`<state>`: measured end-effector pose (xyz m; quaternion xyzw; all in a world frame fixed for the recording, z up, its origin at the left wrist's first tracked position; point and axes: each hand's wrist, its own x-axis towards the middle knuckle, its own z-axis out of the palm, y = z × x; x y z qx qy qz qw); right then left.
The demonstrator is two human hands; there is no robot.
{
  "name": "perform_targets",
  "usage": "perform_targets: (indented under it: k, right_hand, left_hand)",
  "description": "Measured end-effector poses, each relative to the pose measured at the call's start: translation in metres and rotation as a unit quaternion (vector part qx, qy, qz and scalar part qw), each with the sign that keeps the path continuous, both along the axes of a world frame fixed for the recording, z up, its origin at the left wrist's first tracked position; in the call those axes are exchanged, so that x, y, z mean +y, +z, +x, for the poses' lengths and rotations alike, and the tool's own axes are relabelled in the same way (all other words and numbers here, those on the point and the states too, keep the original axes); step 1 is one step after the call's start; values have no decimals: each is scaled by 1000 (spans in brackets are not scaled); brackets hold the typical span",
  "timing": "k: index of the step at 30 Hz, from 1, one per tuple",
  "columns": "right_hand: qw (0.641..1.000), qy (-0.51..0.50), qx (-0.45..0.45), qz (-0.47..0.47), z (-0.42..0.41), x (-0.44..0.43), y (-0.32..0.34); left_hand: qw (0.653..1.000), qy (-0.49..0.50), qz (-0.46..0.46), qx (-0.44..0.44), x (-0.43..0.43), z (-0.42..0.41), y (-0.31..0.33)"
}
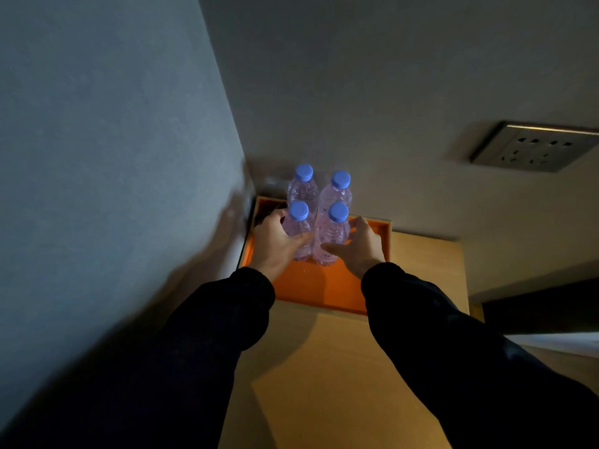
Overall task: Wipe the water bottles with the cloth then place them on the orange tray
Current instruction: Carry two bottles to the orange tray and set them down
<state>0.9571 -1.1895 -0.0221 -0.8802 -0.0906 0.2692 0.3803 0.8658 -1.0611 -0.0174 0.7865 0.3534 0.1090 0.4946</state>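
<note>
Water bottles (324,205), four with blue caps, stand upright and close together on the orange tray (317,286), which lies under both hands. The left hand (278,238) grips the near left bottle (299,231), thumb across its front and fingers curled behind. The right hand (359,244) cups the near right bottle (330,233), thumb on its lower front and fingers bent round its side. The other two bottles stand just beyond the fingertips. Dark sleeves (453,335) cover both arms above the wooden table (340,384). A socket plate (531,150) sits on the wall, far beyond the right hand.
</note>
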Motion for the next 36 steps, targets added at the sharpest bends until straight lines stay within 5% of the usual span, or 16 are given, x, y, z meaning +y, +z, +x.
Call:
perform_targets:
  k: [36]
  right_hand:
    - [1000, -10, 22, 11, -8, -5, 0]
  left_hand:
    - [998, -45, 38, 11, -5, -13, 3]
